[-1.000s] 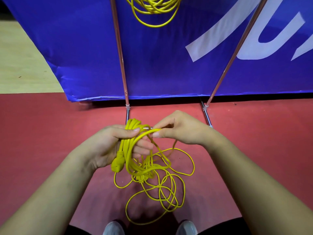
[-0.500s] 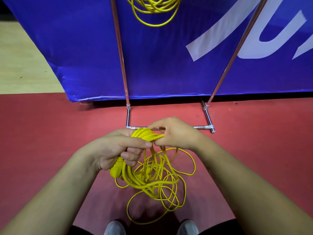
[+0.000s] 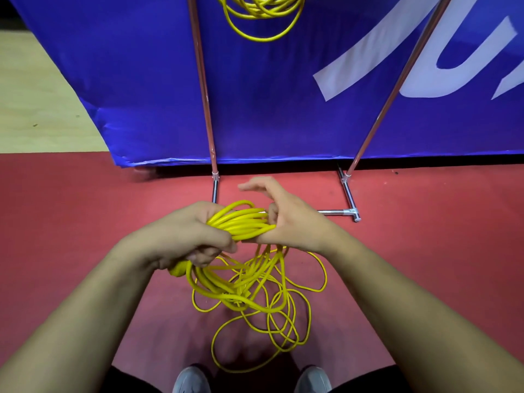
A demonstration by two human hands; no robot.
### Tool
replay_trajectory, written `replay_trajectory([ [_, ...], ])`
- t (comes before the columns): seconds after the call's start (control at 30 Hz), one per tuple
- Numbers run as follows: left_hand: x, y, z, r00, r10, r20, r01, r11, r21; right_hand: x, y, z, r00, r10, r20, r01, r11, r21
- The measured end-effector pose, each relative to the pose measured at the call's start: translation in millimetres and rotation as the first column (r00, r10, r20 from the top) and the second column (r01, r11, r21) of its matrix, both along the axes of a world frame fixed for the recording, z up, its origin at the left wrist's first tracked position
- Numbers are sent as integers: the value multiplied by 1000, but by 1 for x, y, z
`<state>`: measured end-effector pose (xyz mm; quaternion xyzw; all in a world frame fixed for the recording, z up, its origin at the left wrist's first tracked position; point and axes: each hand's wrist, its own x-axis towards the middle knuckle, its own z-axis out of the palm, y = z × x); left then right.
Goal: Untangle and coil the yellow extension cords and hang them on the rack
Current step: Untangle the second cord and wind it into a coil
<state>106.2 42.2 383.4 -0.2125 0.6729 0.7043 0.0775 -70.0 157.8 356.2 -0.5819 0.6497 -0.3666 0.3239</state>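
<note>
My left hand [image 3: 195,236] grips a bundle of yellow extension cord loops [image 3: 241,224] at waist height over the red floor. The cord's yellow plug end [image 3: 178,271] sticks out below that fist. My right hand [image 3: 286,219] sits against the right side of the bundle, thumb lying under the loops and index finger lifted and straight. The uncoiled rest of the cord [image 3: 255,302] hangs down in tangled loops to the floor between my feet. A second coiled yellow cord [image 3: 261,18] hangs on the rack at the top edge.
The rack's two slanted metal poles [image 3: 202,80] [image 3: 397,80] stand right ahead, with a chrome base bar [image 3: 337,212] on the red floor. A blue banner [image 3: 141,80] stands behind them. My grey shoes [image 3: 188,381] are at the bottom edge.
My right hand has stopped pinching the cord and spread its fingers, index lifting. The bundle in my left hand has grown thicker, and both hands have drifted slightly down.
</note>
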Motion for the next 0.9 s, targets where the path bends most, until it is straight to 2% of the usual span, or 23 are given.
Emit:
replay_trajectory([
  [0.07,3,-3,0,999,-3,-41,7,995,102,6,-3,0,993,45,114,-48,998,29],
  [0.13,4,-4,-1,999,28,-24,-26,996,89,5,-5,-1,986,63,152,-81,991,111],
  [0.23,3,-6,-4,991,121,51,-106,967,-230,-8,-5,6,998,-12,64,-4,971,238],
  [0.3,0,-6,-5,986,165,-25,-162,909,-383,-14,-2,14,997,-70,20,63,966,251],
  [0.37,-3,-5,-6,978,167,-125,-208,833,-513,-15,0,21,993,-107,40,94,964,248],
  [0.47,-7,-4,-7,980,133,-149,-199,724,-661,-17,3,22,983,-152,101,120,956,266],
  [0.53,-8,-6,-10,982,163,-98,-190,800,-569,-22,5,22,980,-165,112,130,955,267],
  [0.6,-8,-5,-14,987,144,-78,-163,899,-406,-25,5,22,982,-163,95,134,956,261],
  [0.67,-10,0,-16,982,162,-96,-180,956,-232,-28,5,21,983,-162,81,139,960,242],
  [0.73,-14,6,-14,973,210,-96,-215,975,-53,-31,5,20,982,-170,77,150,965,217],
  [0.83,-18,4,-9,961,261,-98,-254,964,76,-34,6,17,986,-157,55,142,966,217],
  [0.9,-16,-2,-8,940,329,-90,-307,931,197,-36,5,15,993,-118,-17,119,969,216],
])
